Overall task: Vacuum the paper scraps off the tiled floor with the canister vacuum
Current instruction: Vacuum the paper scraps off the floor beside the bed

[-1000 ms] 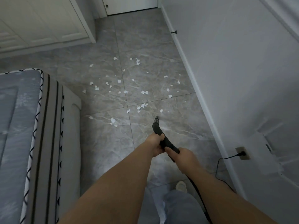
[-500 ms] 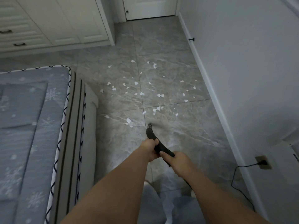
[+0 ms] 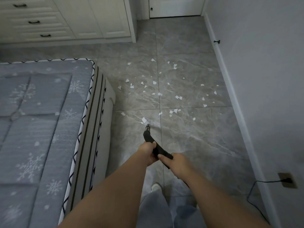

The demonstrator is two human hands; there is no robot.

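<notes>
Paper scraps (image 3: 164, 94): our nozzle (image 3: 147, 127) has swung from one toward eleven o'clock, nearly touching nearest scrap (image 3: 144, 119); left hand (image 3: 148, 151) and right hand (image 3: 178, 163) wrap the wand (image 3: 158, 148); pickup imminent.

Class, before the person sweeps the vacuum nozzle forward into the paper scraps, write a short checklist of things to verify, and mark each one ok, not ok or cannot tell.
1. Both hands grip the handle: left hand in front, right hand behind. Ok.
2. Nozzle points at the nearest scrap. Ok.
3. Cord plugged into the wall outlet. Ok.
4. Vacuum running. Cannot tell.
5. Floor ahead free of obstacles. Ok.
6. Scraps already cleared. Not ok, many remain.
</notes>
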